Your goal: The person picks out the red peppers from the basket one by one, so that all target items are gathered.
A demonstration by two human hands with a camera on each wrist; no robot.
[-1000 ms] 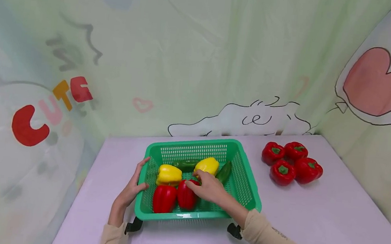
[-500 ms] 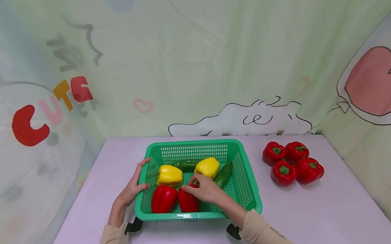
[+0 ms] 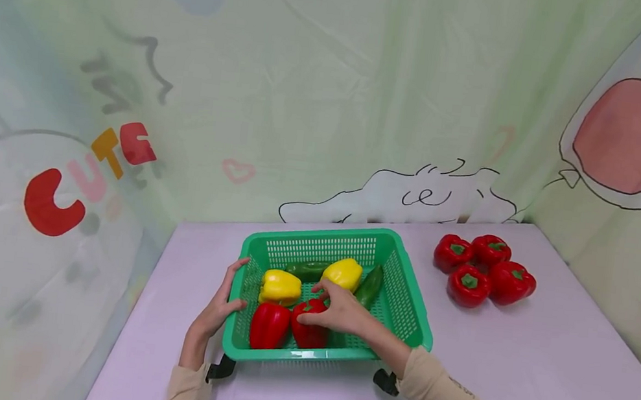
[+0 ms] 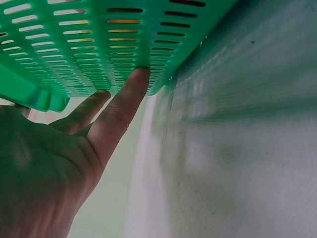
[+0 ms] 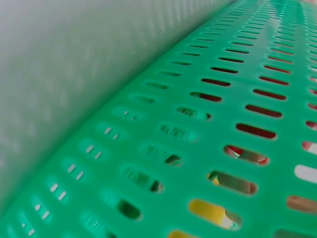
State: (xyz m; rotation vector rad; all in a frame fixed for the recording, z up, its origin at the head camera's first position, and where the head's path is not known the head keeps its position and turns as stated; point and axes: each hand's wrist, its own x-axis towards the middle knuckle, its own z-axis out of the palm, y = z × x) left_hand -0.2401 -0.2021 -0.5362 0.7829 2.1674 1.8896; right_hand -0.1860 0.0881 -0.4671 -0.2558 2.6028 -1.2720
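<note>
A green plastic basket (image 3: 333, 356) with slotted walls stands on the table. My left hand (image 3: 221, 307) holds its left side, thumb and a finger over the rim; in the left wrist view, two other fingers (image 4: 116, 116) lie straight against the outer wall. Inside, my right hand (image 3: 341, 310) holds a red bell pepper (image 3: 309, 336) between thumb and fingers, its green stem partly showing. To its left lies another red bell pepper (image 3: 269, 326). Behind are two yellow bell peppers, one at the left (image 3: 281, 287), and two cucumbers (image 3: 370, 287). The right wrist view shows mostly the basket wall (image 5: 223, 109), hiding my right hand.
Several red bell peppers (image 3: 468, 286) stand grouped on the lilac table (image 3: 484, 374), right of the basket. A printed curtain (image 3: 331, 97) hangs behind the table and along both sides. Black straps (image 3: 385, 381) show at my wrists.
My right hand has shifted and turned the red bell pepper in place beside the other red one, and its stem now shows. The left hand keeps its place on the basket.
</note>
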